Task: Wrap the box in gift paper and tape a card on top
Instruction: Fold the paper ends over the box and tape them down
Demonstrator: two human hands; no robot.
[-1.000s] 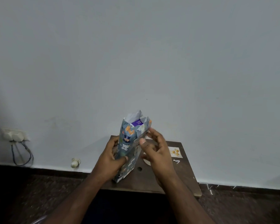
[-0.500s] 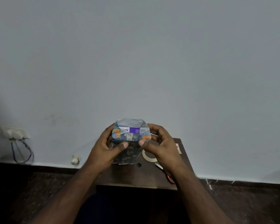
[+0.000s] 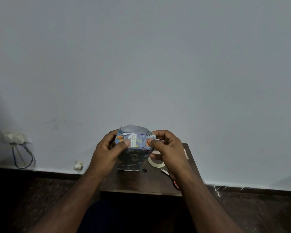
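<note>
Plain pale grey wall (image 3: 158, 56) fills most of the view, dark skirting strip along its base, dark speckled floor (image 3: 250, 212) below. Small dark brown wooden table (image 3: 141, 184) stands against the wall, centre frame. Box wrapped in blue-grey patterned gift paper (image 3: 133, 158) stands upright on the tabletop, lower edge resting on the wood, a thin white paper edge showing at the bottom. Top end of the wrap not closed: near flap folded over with orange and white print plus a small white label, far flap standing up with its pale unprinted inside facing the camera. Left hand (image 3: 106, 153) grips the upper left side of the box, fingers curled round the far side, thumb pressing the near flap down. Right hand (image 3: 168, 152) grips the upper right corner, thumb on the near flap, index and other fingers curled over the edge; both hands clamped on the wrapped box. Roll of pale cream tape (image 3: 155, 163) lies flat on the table just right of the box, partly hidden by the right hand. Scissors with a silver blade and red-orange handle (image 3: 170, 178) lie on the table's right side, mostly covered by the right forearm. White wall socket with plugs and dangling dark cables (image 3: 15, 138) at far left; small white plug-like fitting (image 3: 78, 164) low on the wall, nearer the table.
</note>
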